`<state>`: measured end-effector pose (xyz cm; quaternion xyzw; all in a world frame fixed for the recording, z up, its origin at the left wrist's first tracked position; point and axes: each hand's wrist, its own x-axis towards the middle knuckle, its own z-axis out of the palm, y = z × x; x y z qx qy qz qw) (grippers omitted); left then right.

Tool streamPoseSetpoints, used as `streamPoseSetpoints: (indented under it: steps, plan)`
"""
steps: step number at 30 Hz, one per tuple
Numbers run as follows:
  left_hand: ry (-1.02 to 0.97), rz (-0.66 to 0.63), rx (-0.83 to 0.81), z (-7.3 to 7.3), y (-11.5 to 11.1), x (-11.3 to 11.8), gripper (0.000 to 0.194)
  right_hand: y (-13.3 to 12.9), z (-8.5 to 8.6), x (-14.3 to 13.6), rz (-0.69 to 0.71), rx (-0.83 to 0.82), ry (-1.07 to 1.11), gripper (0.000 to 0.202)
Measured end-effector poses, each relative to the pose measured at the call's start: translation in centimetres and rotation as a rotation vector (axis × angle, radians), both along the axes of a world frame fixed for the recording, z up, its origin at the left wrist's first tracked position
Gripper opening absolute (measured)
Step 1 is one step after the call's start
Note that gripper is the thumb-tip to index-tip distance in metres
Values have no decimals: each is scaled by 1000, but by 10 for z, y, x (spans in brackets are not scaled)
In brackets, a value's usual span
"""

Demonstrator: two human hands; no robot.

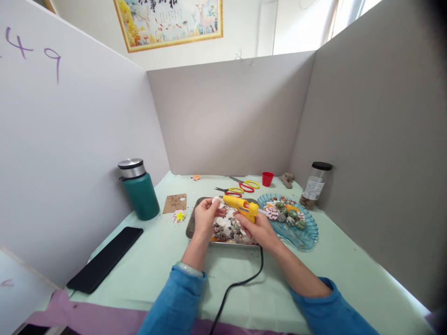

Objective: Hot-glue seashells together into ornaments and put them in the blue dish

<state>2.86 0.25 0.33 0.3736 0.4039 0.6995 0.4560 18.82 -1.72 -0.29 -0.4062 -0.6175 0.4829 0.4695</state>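
Note:
My right hand (pixel 256 228) is wrapped round a yellow hot glue gun (pixel 241 206), its nozzle pointing left. A clear glue stick sticks out of its back end. Between the fingers of my left hand (pixel 205 216) is a white seashell (pixel 218 202), close to the nozzle. Whether nozzle and shell touch, I cannot tell. Both hands are above a metal tray (pixel 191 223) filled with shells (pixel 226 227), white ones and darker, patterned ones. From below the tray a black cord (pixel 240 282) runs toward the table's front edge.
Right of the tray, a blue scalloped plate (pixel 303 238) bears shells. Behind lie two pairs of scissors (pixel 247 186) and a red cup (pixel 267 179). A jar (pixel 314 186) stands right, a green bottle (pixel 140 193) left. Grey panels (pixel 226 121) enclose the table.

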Motion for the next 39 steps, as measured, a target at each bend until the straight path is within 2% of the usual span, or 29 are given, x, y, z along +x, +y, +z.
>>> streamPoseSetpoints:
  steps: [22, 39]
  plan:
    - [-28, -15, 11, 0, 0, 0, 38, 2, -4, 0, 25, 14, 24, 39]
    - [25, 40, 7, -1, 1, 0, 34, -2, 2, 1, -4, 8, -11, 43]
